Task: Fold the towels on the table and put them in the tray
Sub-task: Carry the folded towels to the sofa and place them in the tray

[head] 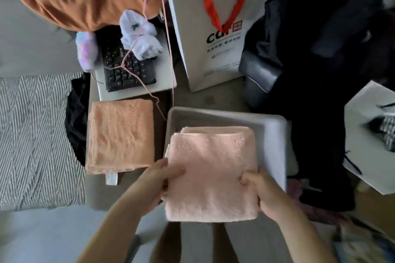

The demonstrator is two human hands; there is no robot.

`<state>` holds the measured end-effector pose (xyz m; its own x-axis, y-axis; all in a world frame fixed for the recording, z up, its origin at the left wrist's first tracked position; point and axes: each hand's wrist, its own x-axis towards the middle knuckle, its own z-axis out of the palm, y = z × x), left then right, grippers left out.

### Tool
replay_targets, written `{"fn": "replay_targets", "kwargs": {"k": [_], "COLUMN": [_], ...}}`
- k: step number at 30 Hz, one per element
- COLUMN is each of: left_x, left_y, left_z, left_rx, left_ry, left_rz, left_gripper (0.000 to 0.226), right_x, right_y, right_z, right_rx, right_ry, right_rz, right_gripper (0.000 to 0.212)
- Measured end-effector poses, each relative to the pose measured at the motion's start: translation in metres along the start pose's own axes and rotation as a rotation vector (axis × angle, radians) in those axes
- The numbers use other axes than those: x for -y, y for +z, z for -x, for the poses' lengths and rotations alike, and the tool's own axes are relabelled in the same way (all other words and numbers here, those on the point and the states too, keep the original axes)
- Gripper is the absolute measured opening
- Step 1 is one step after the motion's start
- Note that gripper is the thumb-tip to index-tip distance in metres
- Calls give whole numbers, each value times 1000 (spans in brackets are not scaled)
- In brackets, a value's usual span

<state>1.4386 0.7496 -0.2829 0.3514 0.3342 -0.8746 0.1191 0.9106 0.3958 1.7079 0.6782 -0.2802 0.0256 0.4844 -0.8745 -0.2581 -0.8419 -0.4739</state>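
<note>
A folded pale pink towel (211, 173) is held over the near part of a grey tray (275, 134). My left hand (158, 181) grips its left edge and my right hand (260, 188) grips its right edge, thumbs on top. Its far end overlaps the tray; I cannot tell whether it rests on the tray's floor. An orange folded towel (120, 134) with a white label lies flat on the table, left of the tray and apart from both hands.
Behind the towels sit a black keyboard (128, 66) on a white board, white socks (140, 36), a pink wire hanger (168, 49) and a white paper bag (213, 28) with red handles. Dark clothing (320, 70) is piled at right, a striped cloth (36, 139) at left.
</note>
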Motion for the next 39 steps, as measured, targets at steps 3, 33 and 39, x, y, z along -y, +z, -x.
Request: {"fn": "replay_targets", "kwargs": {"k": [3, 33, 39], "left_x": [15, 112, 114], "left_y": [54, 112, 79], "left_z": [-42, -143, -181], "left_rx": [31, -502, -388], "left_ry": [3, 676, 395], "left_rz": [-94, -770, -1534], "left_gripper": [56, 53, 71], "right_x": [-15, -114, -104], "right_y": [-56, -27, -21], "right_z": [-13, -129, -157], "right_rx": [-253, -495, -364], "right_ry": [23, -512, -584], "right_rz": [-20, 1202, 1506], "right_gripper": [38, 80, 77]}}
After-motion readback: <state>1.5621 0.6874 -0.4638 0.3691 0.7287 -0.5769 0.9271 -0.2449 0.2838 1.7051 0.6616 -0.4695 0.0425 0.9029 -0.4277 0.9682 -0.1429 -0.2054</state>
